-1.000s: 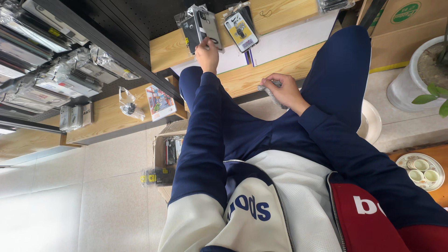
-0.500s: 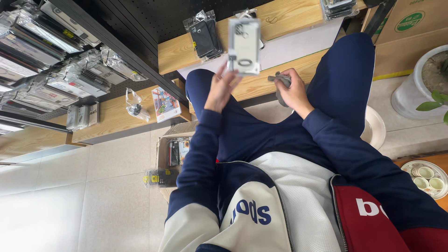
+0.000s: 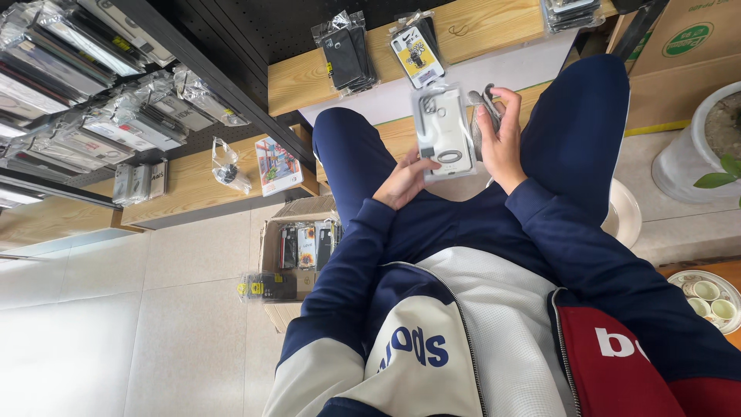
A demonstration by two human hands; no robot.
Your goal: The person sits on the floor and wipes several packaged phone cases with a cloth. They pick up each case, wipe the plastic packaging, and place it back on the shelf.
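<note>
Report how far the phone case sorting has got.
Done: two bagged cases lie on the wooden shelf. In hand: the left hand holds a white bagged case, and the right hand grips a clear wrapper. Left: more cases wait in the cardboard box.

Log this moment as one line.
left hand: holds white phone case | right hand: holds clear wrapper | seated by wooden shelf

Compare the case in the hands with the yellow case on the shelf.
The held case is pale grey-white; the shelf case is yellow and white. The held case is gripped between the left hand and the right hand above the lap; the shelf case lies on the wooden shelf. Both are in clear plastic bags.
</note>
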